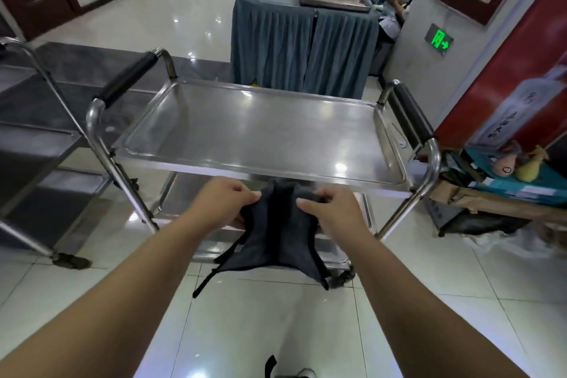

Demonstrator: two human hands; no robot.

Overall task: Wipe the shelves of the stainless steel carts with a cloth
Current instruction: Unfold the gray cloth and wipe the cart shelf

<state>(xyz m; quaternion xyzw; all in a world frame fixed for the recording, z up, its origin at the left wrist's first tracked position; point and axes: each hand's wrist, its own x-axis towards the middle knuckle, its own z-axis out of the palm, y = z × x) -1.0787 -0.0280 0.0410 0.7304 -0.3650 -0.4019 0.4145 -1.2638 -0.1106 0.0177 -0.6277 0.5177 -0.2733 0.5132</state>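
A stainless steel cart (254, 129) stands right in front of me, its bare top shelf shining, with black-padded handles at both ends. A lower shelf (190, 193) shows beneath it. I hold a dark grey cloth (273, 239) stretched between both hands just before the cart's near edge. My left hand (224, 202) pinches the cloth's left top edge and my right hand (331, 209) grips its right top edge. The cloth hangs down, with a black strap dangling from its lower left corner.
A second steel cart (40, 132) stands at the left, close beside the first. A long table with a grey-blue skirt (303, 49) and metal trays lies behind. Boxes and soft toys (503, 175) sit by the red wall at right. The floor is glossy white tile.
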